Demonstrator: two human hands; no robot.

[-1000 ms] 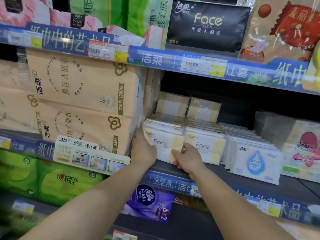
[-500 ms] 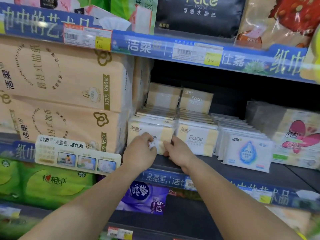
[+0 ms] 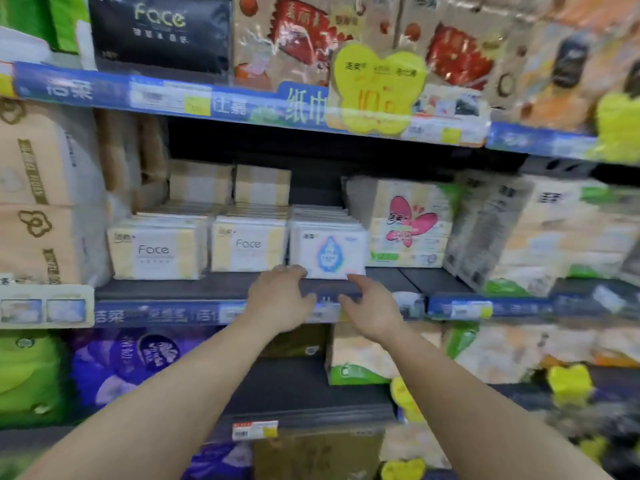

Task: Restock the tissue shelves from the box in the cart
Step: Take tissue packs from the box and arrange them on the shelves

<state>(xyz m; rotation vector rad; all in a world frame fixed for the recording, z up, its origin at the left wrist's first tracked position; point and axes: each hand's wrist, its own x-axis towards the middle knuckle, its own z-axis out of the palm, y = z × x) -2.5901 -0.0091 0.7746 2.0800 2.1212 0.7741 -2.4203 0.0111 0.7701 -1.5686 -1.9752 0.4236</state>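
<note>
Three rows of small soft tissue packs stood side by side on the dark grey middle shelf (image 3: 207, 289): two rows of white-and-yellow plastic-wrapped packs printed "Face" (image 3: 157, 249) (image 3: 248, 244) to the left, and one row of white plastic-wrapped packs with a blue droplet emblem (image 3: 329, 252) to the right of them. Two more yellow-and-white packs (image 3: 200, 181) (image 3: 263, 185) stood upright behind the Face rows. How many packs each row held could not be counted.

Two bare forearms reached up toward the droplet row. The left hand (image 3: 278, 299) hovered at the row's lower left corner, fingers loosely curled, holding nothing. The right hand (image 3: 372, 306) lay just below the row's lower right corner, fingers spread and relaxed, its grip empty; whether the fingertips touched the front pack was unclear through the blur.

Right of the droplet row stood a cream pack with a pink flower print (image 3: 408, 223); far left of it, large peach-coloured bundles (image 3: 41, 188). Above hung a blue shelf-edge strip (image 3: 242, 105) with a yellow flower-shaped price tag (image 3: 375, 88), a black "Face" pack (image 3: 159, 29) above that.
</note>
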